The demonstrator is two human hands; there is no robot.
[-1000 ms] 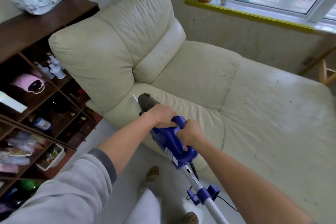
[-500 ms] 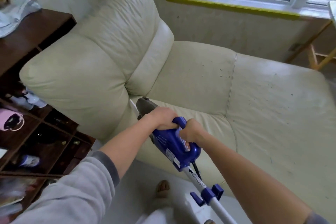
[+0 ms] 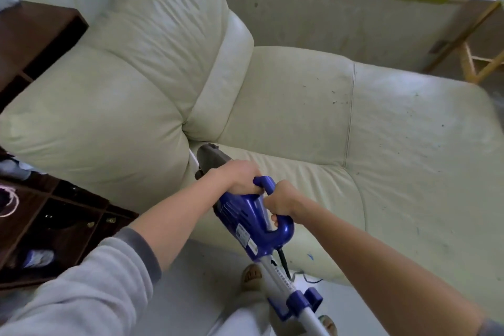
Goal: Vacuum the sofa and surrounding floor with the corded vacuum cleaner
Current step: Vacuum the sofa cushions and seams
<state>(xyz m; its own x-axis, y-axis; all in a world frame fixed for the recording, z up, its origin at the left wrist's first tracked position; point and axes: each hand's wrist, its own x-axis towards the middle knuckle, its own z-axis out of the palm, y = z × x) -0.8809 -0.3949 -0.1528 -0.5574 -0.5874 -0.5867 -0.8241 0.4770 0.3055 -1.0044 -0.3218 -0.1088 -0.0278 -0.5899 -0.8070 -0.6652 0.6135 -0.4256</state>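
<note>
Head view: the left hand (image 3: 240, 176) grips the upper end of the blue vacuum cleaner (image 3: 249, 222), fingers curled over its handle loop. The right hand (image 3: 281, 203) grasps the same loop lower down. The vacuum's dark front end lies against the cream sofa (image 3: 300, 106) at the armrest seam. Dark specks dot the seat. Its black cord (image 3: 283, 263) hangs below the body, above the floor (image 3: 191, 292).

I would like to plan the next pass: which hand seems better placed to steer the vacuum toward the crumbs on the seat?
Probably the right hand: it grips the vacuum's loop handle on the side facing the crumbs. The left hand grips the front, nearer the shelf.
</note>
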